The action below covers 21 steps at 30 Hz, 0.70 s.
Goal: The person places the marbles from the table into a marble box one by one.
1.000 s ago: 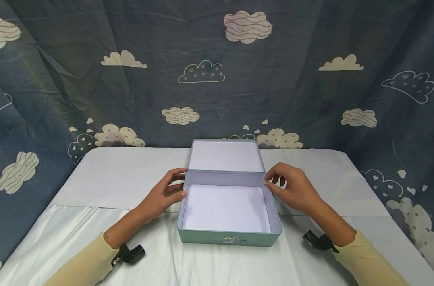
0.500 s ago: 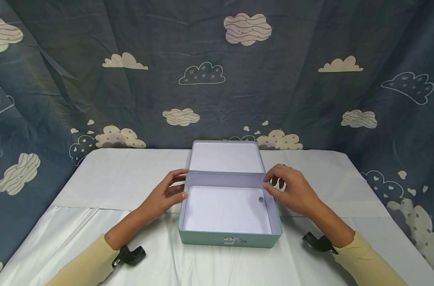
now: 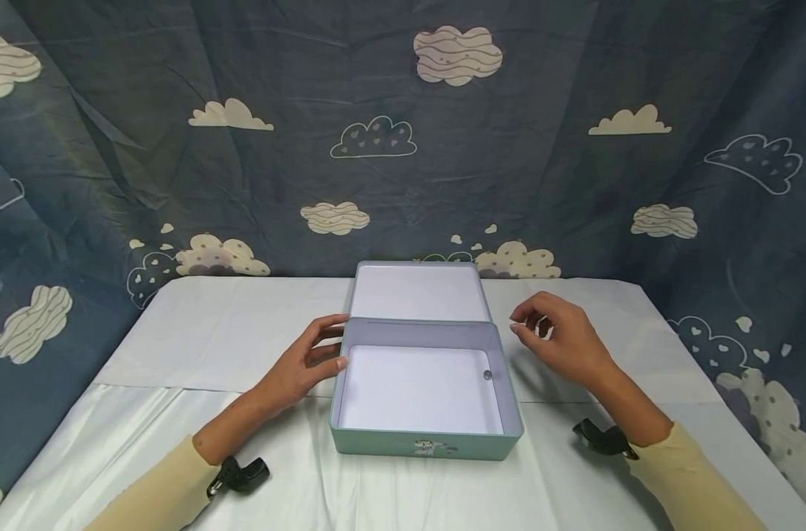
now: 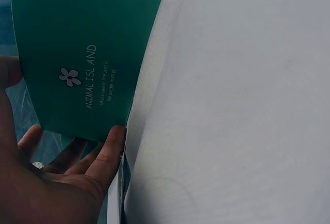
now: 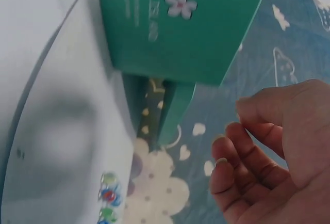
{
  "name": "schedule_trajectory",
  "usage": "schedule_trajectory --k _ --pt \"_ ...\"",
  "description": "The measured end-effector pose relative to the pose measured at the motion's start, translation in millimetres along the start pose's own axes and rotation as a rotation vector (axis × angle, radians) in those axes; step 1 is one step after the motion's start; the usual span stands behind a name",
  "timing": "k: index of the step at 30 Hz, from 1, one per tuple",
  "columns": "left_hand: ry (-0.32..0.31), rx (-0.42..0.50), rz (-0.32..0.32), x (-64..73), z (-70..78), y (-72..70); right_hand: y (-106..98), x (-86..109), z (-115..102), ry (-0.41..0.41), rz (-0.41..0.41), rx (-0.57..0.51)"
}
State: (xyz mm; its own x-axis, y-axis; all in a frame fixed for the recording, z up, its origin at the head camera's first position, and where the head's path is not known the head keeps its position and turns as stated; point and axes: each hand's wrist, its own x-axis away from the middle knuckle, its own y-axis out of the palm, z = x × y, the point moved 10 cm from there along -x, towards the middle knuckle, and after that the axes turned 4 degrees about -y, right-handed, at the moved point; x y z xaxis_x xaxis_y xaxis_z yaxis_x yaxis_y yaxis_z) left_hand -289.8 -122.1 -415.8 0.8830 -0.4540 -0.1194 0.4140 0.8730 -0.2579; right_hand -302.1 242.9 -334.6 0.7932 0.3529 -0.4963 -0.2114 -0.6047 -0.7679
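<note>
A green tin box (image 3: 422, 444) with a pale inside stands on the white cloth, its hinged lid (image 3: 417, 290) tipped back. Inside, near the right wall, lies a small round grey piece like a glass marble (image 3: 487, 375). My left hand (image 3: 303, 363) rests against the box's left side, thumb at the rim and fingers toward the hinge corner. To the right of the box, off its wall, my right hand (image 3: 558, 339) hovers with loosely curled fingers and nothing between them. Several coloured glass marbles (image 4: 108, 195) are absent from the left wrist view.
Several coloured glass marbles (image 5: 109, 197) lie on the white cloth (image 3: 243, 324) in the right wrist view; my right hand hides them in the head view. A dark cloud-print curtain (image 3: 376, 81) hangs behind the table's far edge.
A marble-like piece has dropped into the box from my right hand, which has since drawn back to the right, away from the rim. My left hand has stayed in place.
</note>
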Motion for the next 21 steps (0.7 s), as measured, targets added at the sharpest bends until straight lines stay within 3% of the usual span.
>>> schedule_trajectory --k 13,21 --pt "-0.027 -0.001 0.004 0.5 -2.7 -0.6 -4.5 6.6 55.1 0.093 0.017 0.063" --pt "-0.018 -0.004 0.000 0.4 -1.3 0.0 -1.6 15.3 90.1 0.198 -0.032 0.123"
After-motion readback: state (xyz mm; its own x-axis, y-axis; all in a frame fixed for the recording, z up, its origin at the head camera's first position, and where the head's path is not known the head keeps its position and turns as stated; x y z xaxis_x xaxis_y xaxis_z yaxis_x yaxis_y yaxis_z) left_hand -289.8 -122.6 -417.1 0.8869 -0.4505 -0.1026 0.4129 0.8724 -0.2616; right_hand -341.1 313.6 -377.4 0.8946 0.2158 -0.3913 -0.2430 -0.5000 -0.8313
